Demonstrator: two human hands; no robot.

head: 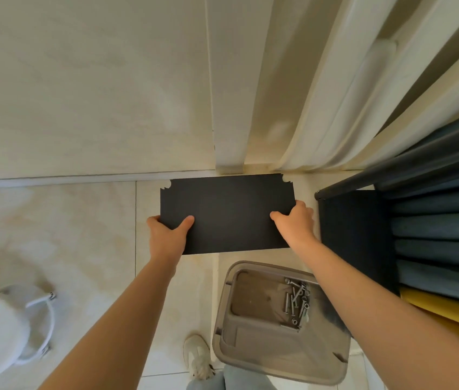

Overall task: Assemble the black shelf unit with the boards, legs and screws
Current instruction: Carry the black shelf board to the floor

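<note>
Black board (pixel 228 212), held level at centre above the pale tiled floor (pixel 53 235); left hand (pixel 167 235) and right hand (pixel 296 223) each grip a side edge, thumbs on top. Screws (pixel 297 302) lie in a grey tray (pixel 279 356) at 5 o'clock; curtain (pixel 321 94) at 1 o'clock.

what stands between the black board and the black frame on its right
Nothing visible but the right hand, gripping the black board at its right edge. Only a strip of floor separates that edge from the black frame. The left hand grips the left edge.
</note>
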